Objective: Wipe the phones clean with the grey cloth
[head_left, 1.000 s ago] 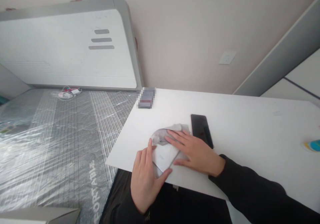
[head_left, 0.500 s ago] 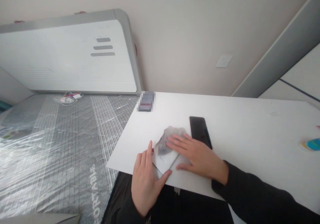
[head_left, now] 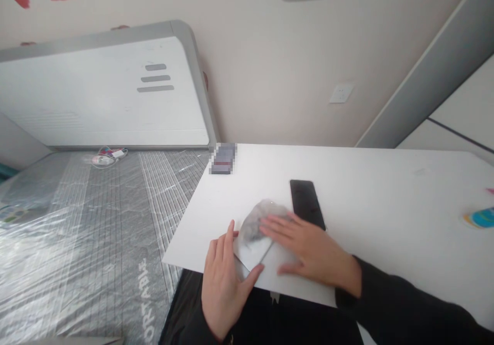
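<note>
A thin, crumpled grey cloth (head_left: 254, 221) lies over the far part of a flat white rectangular object (head_left: 250, 252) near the table's front edge. My right hand (head_left: 304, 247) rests palm down on the cloth, fingers stretched out flat and thumb apart. At the object's left side, my left hand (head_left: 226, 280) is open, its index finger pointing away from me and its thumb reaching to the near corner. The far end of the object is hidden by the cloth, so I cannot tell its exact kind. A dark-screened phone (head_left: 307, 203) lies just beyond my right hand.
On the white table (head_left: 386, 206), a pixelated dark item (head_left: 224, 159) sits at the far left corner. A blue-and-yellow item (head_left: 480, 218) is at the right. To the left is a plastic-wrapped mattress (head_left: 116, 232) with a cable (head_left: 106, 157) on it.
My right hand has slid slightly right and toward me, and the cloth's folds have shifted under it. My left hand stays in place. The whole view has tilted a little.
</note>
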`<action>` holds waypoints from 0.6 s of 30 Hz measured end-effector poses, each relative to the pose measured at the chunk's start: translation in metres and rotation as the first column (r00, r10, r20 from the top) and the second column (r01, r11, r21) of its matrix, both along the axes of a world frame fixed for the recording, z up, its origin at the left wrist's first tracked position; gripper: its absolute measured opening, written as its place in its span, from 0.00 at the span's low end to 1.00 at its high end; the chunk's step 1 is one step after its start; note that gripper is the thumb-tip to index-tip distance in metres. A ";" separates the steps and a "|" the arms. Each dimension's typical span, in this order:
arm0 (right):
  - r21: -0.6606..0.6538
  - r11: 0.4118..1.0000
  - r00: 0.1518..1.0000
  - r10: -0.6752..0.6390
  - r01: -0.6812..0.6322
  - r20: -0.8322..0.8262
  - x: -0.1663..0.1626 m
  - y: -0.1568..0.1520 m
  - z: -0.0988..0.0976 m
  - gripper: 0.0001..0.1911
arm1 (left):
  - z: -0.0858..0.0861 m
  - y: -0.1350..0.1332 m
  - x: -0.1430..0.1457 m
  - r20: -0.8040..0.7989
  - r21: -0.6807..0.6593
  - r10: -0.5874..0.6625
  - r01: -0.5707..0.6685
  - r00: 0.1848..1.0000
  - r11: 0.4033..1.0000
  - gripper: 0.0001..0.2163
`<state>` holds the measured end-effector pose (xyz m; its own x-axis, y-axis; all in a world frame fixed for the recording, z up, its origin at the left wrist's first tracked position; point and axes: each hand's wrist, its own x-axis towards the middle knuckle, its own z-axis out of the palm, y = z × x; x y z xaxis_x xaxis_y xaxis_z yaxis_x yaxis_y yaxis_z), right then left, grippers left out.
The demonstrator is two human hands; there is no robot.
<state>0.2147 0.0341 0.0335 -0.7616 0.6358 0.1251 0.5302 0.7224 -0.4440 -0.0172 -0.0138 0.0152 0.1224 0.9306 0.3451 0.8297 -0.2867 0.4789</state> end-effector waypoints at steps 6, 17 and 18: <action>-0.030 0.994 0.994 0.105 -0.106 -0.025 0.003 -0.001 0.002 0.47 | -0.001 0.000 -0.001 -0.007 -0.003 -0.012 0.012 1.000 1.000 0.41; -0.026 0.997 0.997 -0.077 0.077 0.020 -0.017 0.001 0.009 0.47 | -0.002 0.001 -0.002 -0.059 0.011 0.001 0.000 0.998 1.000 0.42; -0.033 0.999 0.999 -0.038 0.039 0.006 -0.018 0.002 0.009 0.49 | -0.001 0.001 -0.002 -0.062 0.010 0.003 -0.002 0.998 1.000 0.42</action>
